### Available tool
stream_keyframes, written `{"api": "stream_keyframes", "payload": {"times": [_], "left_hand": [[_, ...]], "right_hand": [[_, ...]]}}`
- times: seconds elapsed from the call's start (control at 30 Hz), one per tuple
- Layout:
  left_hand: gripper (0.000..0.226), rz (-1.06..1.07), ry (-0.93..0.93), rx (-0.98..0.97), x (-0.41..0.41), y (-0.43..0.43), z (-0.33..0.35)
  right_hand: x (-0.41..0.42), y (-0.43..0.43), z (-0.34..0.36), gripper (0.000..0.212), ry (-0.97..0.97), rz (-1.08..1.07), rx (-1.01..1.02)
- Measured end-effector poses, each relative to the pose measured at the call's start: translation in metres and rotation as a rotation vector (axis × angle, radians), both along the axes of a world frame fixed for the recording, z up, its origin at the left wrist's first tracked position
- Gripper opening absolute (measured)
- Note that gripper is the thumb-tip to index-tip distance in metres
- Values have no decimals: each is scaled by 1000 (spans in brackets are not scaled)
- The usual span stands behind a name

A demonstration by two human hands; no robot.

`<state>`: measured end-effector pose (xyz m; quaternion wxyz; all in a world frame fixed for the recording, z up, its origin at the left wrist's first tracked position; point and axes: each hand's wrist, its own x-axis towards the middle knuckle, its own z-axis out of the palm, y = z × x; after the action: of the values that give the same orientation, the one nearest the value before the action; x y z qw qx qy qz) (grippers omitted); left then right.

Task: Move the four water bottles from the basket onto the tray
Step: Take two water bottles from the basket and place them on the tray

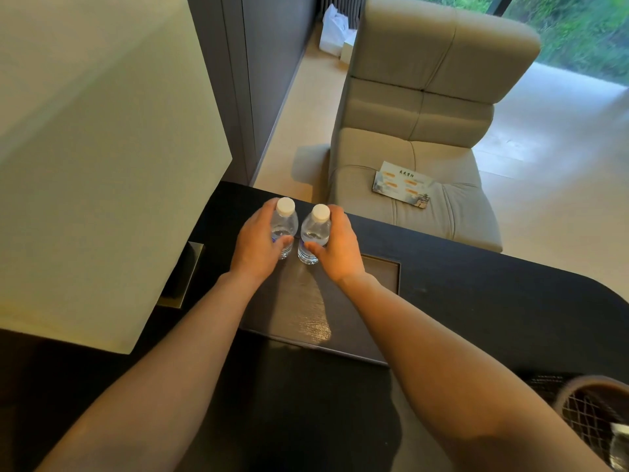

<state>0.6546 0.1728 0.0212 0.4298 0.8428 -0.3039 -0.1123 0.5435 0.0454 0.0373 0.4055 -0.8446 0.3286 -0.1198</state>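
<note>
Two clear water bottles with white caps stand upright side by side at the far end of a dark tray [381, 274] on the black table. My left hand [257, 245] is wrapped around the left bottle [285, 221]. My right hand [337, 245] grips the right bottle [315, 229]. Both bottle bases touch or hover just over the tray; I cannot tell which. A wire basket [585, 417] sits at the lower right edge of the view, with part of another clear bottle [619, 447] showing inside it.
A large pale lampshade [95, 148] fills the left side, its metal base [183, 277] on the table next to the tray. Beyond the table's far edge stands a beige armchair [418, 131] with a leaflet [401, 185] on its seat. A white bag [335, 30] lies on the floor.
</note>
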Motion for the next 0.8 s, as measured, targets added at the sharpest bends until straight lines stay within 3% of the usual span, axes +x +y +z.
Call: {"api": "stream_keyframes", "payload": {"times": [0.4, 0.57, 0.8], "left_hand": [[92, 91, 81, 67, -16, 5, 3], [84, 119, 112, 115, -48, 22, 4], [59, 76, 59, 396, -122, 44, 4]], "right_hand": [[-18, 3, 7, 85, 49, -11, 48], [-53, 4, 10, 87, 161, 25, -22], [-136, 6, 14, 61, 322, 85, -153]]}}
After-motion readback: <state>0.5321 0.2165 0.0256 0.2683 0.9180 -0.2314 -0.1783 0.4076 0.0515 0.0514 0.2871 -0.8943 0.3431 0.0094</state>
